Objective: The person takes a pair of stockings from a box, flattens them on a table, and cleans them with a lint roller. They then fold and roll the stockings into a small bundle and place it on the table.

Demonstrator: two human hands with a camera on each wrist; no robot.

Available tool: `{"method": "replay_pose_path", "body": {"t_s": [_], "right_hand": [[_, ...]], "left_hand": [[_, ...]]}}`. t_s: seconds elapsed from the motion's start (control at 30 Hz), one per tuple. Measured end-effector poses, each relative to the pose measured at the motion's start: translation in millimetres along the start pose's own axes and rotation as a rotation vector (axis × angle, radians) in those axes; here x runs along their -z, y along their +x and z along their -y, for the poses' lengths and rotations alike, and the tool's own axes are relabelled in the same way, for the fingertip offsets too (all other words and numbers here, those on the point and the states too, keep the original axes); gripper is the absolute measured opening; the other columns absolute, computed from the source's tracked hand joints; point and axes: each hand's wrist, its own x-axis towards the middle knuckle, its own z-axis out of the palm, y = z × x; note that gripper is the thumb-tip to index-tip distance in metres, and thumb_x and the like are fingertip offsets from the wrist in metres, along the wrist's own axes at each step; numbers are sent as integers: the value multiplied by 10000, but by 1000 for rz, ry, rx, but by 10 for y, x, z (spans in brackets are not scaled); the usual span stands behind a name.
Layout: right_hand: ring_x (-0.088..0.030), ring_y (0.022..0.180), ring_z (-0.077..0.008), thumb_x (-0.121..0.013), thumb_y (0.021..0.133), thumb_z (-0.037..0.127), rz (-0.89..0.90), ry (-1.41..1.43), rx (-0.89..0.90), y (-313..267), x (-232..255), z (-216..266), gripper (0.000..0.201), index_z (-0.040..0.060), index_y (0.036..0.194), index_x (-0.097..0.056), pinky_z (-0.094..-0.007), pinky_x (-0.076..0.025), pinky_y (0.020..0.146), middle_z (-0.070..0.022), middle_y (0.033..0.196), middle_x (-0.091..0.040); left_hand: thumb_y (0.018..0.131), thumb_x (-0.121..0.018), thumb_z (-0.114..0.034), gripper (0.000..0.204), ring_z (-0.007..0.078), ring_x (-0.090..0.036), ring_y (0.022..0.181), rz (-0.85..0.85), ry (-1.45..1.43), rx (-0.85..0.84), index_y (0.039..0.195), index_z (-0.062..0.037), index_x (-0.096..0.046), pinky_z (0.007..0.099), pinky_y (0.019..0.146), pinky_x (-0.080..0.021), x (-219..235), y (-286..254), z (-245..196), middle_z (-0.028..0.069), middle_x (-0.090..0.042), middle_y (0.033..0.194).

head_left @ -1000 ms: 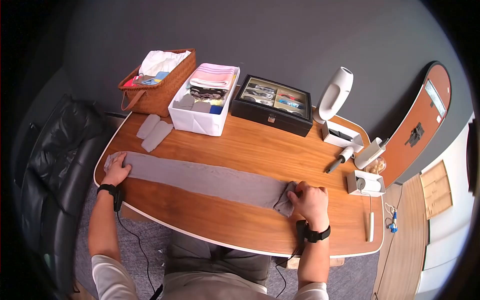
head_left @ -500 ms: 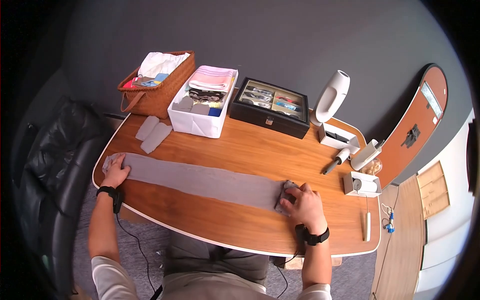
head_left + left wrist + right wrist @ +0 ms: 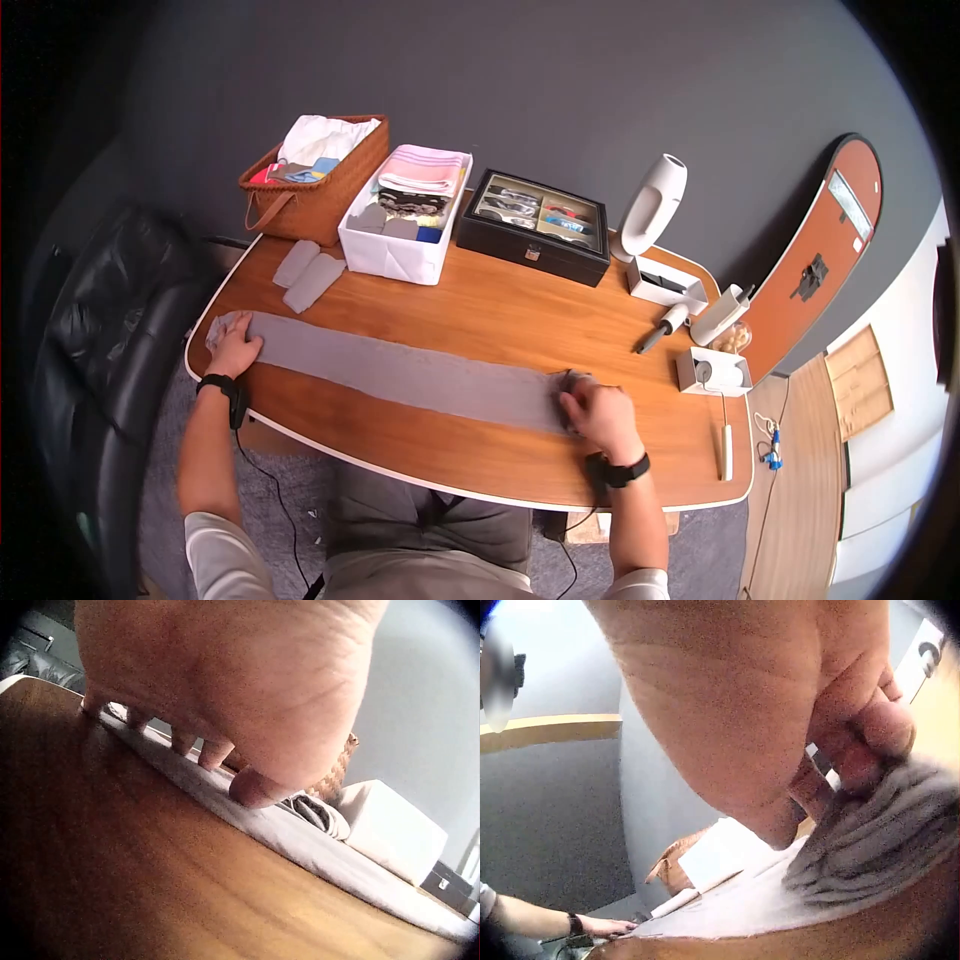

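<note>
A long grey strip of cloth [image 3: 400, 372] lies flat across the table, its right end bunched into a darker grey wad [image 3: 870, 840]. At the left end my left hand [image 3: 236, 348] presses down, palm raised; its fingertips [image 3: 251, 787] touch the cloth in the left wrist view. My right hand [image 3: 603, 415] holds the bunched end, fingers curled over the top, and hides most of it in the head view. Two grey cloth bundles [image 3: 314, 282] sit beyond the strip at the left.
Along the back stand a woven basket [image 3: 345, 185] of clothes, a white bin [image 3: 390, 258] of folded textiles and a black glasses case [image 3: 530, 255]. To the right are a white bladeless device [image 3: 655, 205], a lint roller [image 3: 665, 325], small white boxes [image 3: 712, 372] and a mirror [image 3: 835, 240].
My right hand's fingers, spread over the bunched end half a second ago, are now curled more closely on it. My left hand stays at the left end. The head view has shifted slightly.
</note>
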Motion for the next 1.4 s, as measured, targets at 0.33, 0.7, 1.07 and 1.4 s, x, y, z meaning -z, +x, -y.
{"method": "replay_pose_path", "body": {"t_s": [0.33, 0.7, 1.07, 1.4], "right_hand": [[-761, 775, -361, -791, 927, 198, -193, -17, -194, -473, 303, -810, 178, 66, 1025, -720, -485, -594, 704, -143, 837, -764], [-727, 1041, -434, -796, 884, 228, -104, -163, -176, -299, -93, -333, 429, 111, 1259, -623, -533, -617, 892, -203, 1155, -698], [-764, 923, -406, -699, 908, 164, -129, -40, -540, -708, 311, -1203, 507, 61, 1399, -631, -514, -602, 827, -195, 981, -775], [-738, 968, -429, -762, 895, 198, -215, -181, -260, -663, 116, -881, 361, 69, 1216, -659, -537, -608, 867, -191, 1068, -735]], "left_hand": [[986, -610, -375, 768, 467, -200, 1687, 16, -42, 19, 1718, -235, -424, 699, 1343, -102, -46, -18, -3, 29, -280, 1850], [991, -604, -389, 771, 451, -194, 1692, 21, -13, 25, 1723, -233, -417, 694, 1343, -90, -16, -10, 1, 22, -273, 1853], [997, -592, -386, 774, 440, -191, 1696, 26, 7, 39, 1734, -249, -398, 703, 1341, -73, -67, 8, 2, 6, -267, 1854], [1011, -586, -401, 764, 448, -196, 1692, 15, 0, 1, 1736, -254, -395, 716, 1332, -92, -117, 119, 94, 12, -274, 1852]]}}
